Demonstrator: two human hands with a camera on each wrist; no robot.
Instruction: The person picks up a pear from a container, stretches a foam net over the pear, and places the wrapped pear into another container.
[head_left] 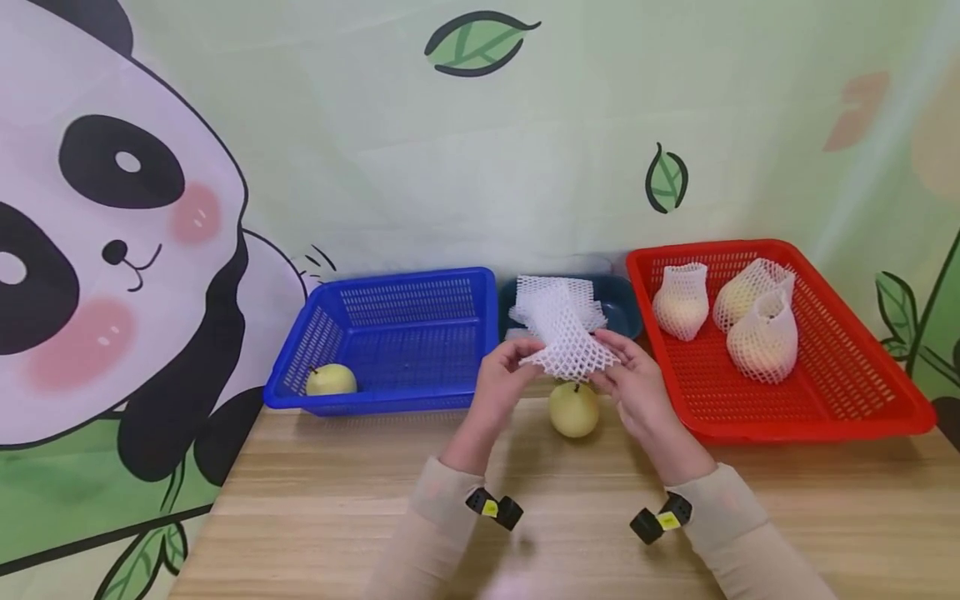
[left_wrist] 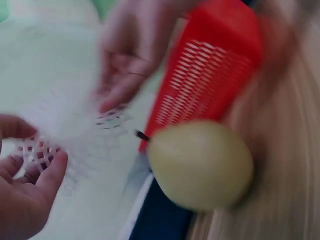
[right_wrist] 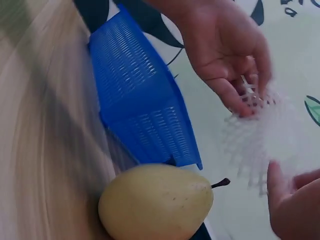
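Observation:
Between my two hands a white foam net sleeve (head_left: 573, 346) is held spread at its lower edge. My left hand (head_left: 500, 379) pinches the left side of that edge, thumb and fingers curled on the mesh. On the opposite side my right hand (head_left: 637, 385) pinches the edge likewise, as the left wrist view also shows. Just below the sleeve a pale yellow-green pear (head_left: 573, 410) stands on the wooden table, stem up and bare. Neither hand touches the pear. The sleeve is blurred in both wrist views.
A blue basket (head_left: 411, 405) at the left holds one bare pear (head_left: 332, 380). In the red basket (head_left: 810, 429) at the right lie several pears in foam nets (head_left: 763, 342). Behind my hands a dark teal bin (head_left: 622, 304) carries more foam nets (head_left: 551, 293).

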